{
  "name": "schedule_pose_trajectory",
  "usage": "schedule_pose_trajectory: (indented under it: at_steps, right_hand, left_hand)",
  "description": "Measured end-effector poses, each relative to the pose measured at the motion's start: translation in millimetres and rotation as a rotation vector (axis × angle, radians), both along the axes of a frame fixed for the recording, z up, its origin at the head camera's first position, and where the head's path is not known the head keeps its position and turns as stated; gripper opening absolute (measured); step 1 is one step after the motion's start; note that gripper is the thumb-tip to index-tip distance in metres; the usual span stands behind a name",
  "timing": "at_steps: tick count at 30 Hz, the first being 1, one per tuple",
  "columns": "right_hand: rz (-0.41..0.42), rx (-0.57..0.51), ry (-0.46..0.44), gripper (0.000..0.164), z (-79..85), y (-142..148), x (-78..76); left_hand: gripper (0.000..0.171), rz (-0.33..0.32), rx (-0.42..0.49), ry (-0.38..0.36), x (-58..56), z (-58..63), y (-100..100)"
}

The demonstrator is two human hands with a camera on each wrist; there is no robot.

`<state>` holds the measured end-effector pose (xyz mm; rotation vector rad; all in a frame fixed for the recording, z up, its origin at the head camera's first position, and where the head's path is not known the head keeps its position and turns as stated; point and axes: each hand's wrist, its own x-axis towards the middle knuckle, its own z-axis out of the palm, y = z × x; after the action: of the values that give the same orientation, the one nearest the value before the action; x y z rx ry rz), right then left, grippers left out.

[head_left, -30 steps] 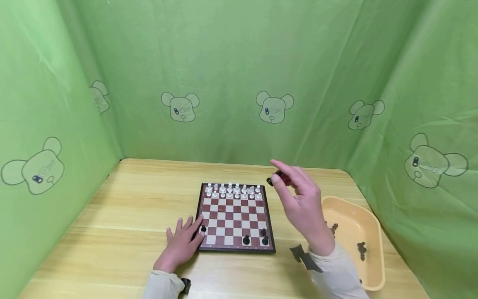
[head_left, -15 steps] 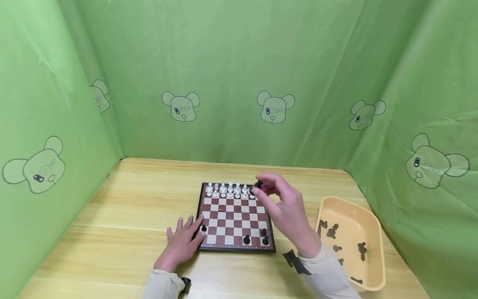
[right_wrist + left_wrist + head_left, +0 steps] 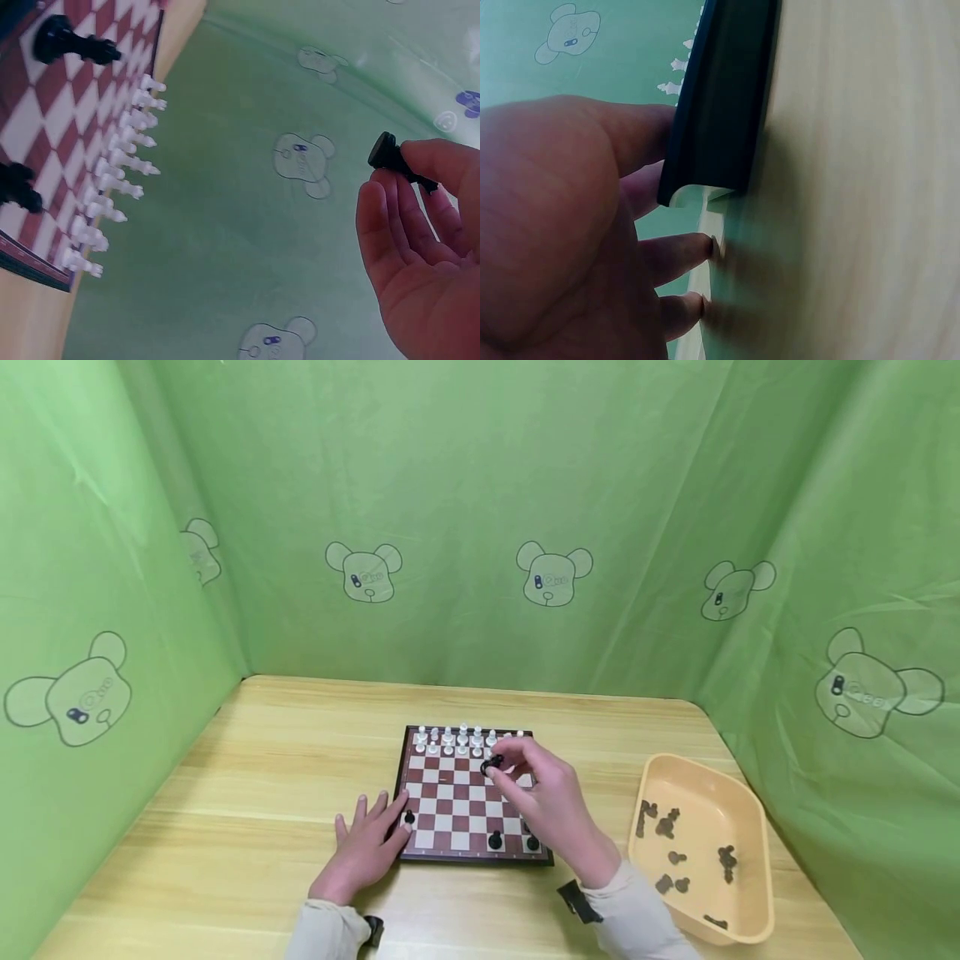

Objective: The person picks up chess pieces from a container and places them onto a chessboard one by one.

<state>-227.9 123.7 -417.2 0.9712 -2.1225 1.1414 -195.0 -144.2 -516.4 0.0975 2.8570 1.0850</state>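
Observation:
My right hand (image 3: 553, 797) pinches a black chess piece (image 3: 491, 765) between thumb and fingers, above the chessboard (image 3: 460, 806). In the right wrist view the piece (image 3: 386, 154) is tilted, base toward the upper left; its exact kind is unclear. My left hand (image 3: 367, 853) lies with spread, straight fingers at the board's left edge, thumb and forefinger touching it beside a small black piece (image 3: 408, 817). White chess pieces (image 3: 447, 737) stand in two rows at the far side, some hidden by my right hand. Other black pieces (image 3: 495, 841) stand on the near side.
An orange plastic tray (image 3: 723, 814) sits right of the board, with several black pieces (image 3: 677, 857) lying in it. The wooden table (image 3: 285, 760) is enclosed by green cloth walls (image 3: 457, 635) with bear prints.
My right hand has moved left and down from the board's right side to above it, carrying the black chess piece. My left hand has stayed in place.

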Motion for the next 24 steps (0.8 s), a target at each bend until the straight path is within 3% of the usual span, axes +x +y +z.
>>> schedule_pose_trajectory:
  at_steps: [24]
  right_hand:
    - [0.02,0.193,-0.256,0.032,-37.8,-10.0,-1.3]
  left_hand:
    - [0.055,0.002,-0.011,-0.006,-1.7,-2.0,-0.3]
